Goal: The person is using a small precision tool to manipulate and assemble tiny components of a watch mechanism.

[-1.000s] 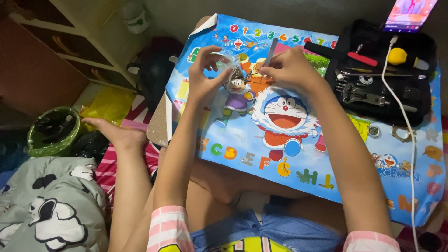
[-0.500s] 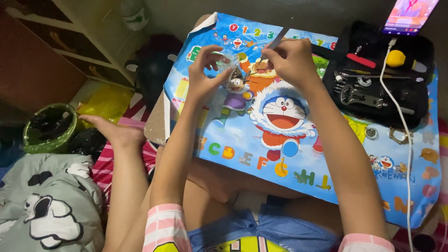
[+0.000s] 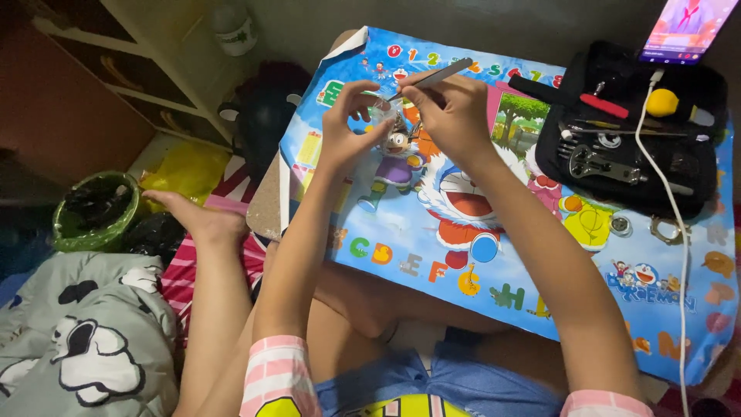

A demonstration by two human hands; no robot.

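Observation:
My left hand (image 3: 347,127) pinches a small clear round part (image 3: 380,114) between thumb and fingers, held just above the cartoon-printed table (image 3: 432,255). My right hand (image 3: 451,116) grips a thin metal tool (image 3: 432,77) like a pen, its tip touching the small part in the left hand. Both hands meet over the far left part of the table. What the small part is exactly is too small to tell.
A black open tool case (image 3: 633,147) with tools and a yellow-handled screwdriver (image 3: 668,104) lies at the far right. A phone (image 3: 687,27) with a white cable (image 3: 671,201) stands behind it. Small metal rings (image 3: 617,224) lie beside the case. A green bin (image 3: 96,208) sits on the floor at left.
The hands stay together on the small part; the metal tool has tilted so its free end points further up and right.

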